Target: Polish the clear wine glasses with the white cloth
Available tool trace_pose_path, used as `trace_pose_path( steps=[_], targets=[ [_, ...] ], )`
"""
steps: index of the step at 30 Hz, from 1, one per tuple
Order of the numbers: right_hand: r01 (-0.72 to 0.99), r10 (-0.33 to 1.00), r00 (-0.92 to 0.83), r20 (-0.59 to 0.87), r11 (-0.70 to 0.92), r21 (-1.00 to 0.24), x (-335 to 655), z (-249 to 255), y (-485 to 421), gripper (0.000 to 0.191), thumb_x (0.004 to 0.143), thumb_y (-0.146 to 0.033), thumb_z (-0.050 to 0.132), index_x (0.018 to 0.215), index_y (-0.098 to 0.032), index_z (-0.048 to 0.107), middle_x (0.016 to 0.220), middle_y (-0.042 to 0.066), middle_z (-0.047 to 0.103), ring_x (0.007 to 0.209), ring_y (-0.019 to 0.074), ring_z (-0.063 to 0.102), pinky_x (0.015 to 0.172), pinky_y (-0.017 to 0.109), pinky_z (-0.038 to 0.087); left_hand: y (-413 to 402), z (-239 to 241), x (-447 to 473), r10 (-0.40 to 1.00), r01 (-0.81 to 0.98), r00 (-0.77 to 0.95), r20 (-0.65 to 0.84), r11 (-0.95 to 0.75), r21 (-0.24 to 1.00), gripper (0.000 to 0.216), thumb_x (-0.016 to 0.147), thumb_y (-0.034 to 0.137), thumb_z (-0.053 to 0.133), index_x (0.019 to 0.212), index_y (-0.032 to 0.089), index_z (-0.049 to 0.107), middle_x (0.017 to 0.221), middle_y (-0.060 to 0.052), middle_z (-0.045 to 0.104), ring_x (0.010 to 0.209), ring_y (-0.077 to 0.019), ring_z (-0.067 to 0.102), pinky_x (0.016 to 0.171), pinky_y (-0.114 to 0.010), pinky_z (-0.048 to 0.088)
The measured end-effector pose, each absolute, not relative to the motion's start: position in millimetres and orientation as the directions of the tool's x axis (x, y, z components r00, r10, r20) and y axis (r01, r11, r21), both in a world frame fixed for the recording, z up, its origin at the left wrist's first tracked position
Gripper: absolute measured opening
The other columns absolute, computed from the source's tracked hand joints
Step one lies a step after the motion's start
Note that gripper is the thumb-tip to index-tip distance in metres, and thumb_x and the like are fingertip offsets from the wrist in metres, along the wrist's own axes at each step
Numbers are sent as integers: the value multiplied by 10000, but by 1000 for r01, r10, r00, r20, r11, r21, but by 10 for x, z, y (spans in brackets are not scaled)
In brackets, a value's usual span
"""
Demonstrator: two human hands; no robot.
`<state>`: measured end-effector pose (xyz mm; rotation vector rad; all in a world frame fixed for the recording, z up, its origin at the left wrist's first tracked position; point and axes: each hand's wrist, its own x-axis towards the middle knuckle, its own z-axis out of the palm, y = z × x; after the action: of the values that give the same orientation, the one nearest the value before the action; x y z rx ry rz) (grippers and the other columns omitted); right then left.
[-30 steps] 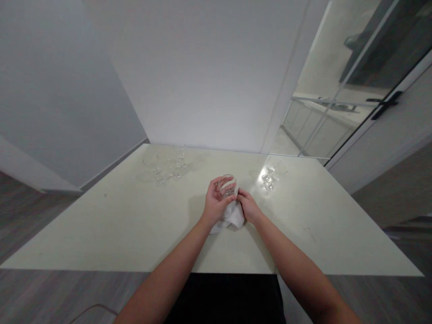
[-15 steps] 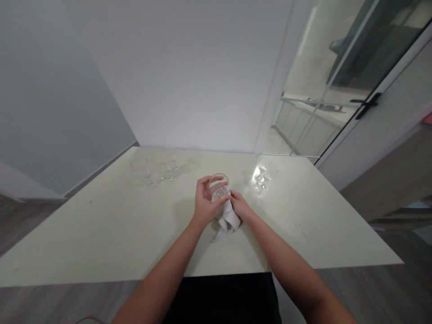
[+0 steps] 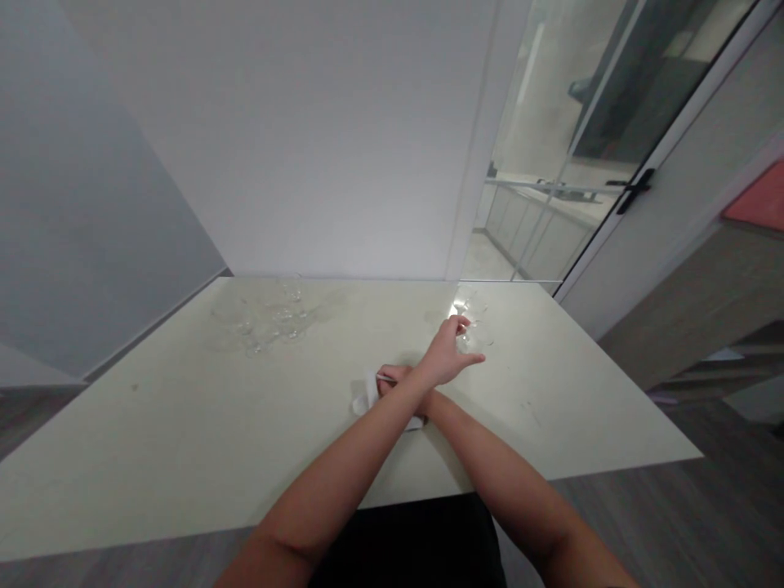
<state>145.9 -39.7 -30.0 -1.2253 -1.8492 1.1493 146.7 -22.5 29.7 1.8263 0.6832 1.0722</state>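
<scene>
My left hand (image 3: 453,351) reaches across to the right, its forearm over my right one. Its thumb and fingers are around a clear wine glass (image 3: 474,336) at the right of the table, low over the tabletop. Whether the glass touches the table is hard to see. My right hand (image 3: 395,379) is closed on a white cloth (image 3: 366,397) near the table's middle, partly hidden under my left forearm.
Several clear glasses (image 3: 287,314) stand at the back left of the pale table (image 3: 202,441). Another glass (image 3: 470,302) is just behind my left hand. A wall (image 3: 343,163) and a glass-paned door (image 3: 551,147) rise beyond the table.
My left hand has carried the glass away from the cloth, to the right and over my right arm. My right hand has moved slightly left and down with the cloth. The view has shifted slightly.
</scene>
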Motion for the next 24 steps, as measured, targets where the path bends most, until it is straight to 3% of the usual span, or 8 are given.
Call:
trace_pose_path(
  steps=[5,17,21,24],
  targets=[
    [561,903,-418,99,342,-754,1444,-356,-356,121,805,-273,486,800,-190,574,648,-42,510,604,92,437,553,208,317,-179,94,1682,811,51,501,304,-378,924,548,602,203,767,1036,213,433,1030,-42,515,895,-163,536,822,-353,451],
    [612,890,-449,80,372,-698,1426,-430,-281,181,838,-306,477,908,-210,612,768,-17,624,673,114,513,591,208,344,-64,-98,1761,844,82,474,252,-327,941,491,657,184,710,1036,191,398,944,-40,545,796,-143,565,709,-303,464],
    [630,889,-452,74,377,-679,1424,-439,-285,182,845,-321,477,917,-217,608,756,-19,618,658,113,504,575,210,327,-137,-104,1678,870,324,454,191,-361,874,548,657,300,734,1075,181,400,966,-84,586,819,-209,589,748,-372,468],
    [662,869,-489,79,429,-615,1404,-445,-289,195,845,-354,482,912,-219,606,764,-7,622,642,124,495,563,231,304,-264,-89,1580,855,592,506,112,-439,676,528,667,409,714,1047,148,455,1003,-146,585,932,-300,574,786,-425,460]
  ],
)
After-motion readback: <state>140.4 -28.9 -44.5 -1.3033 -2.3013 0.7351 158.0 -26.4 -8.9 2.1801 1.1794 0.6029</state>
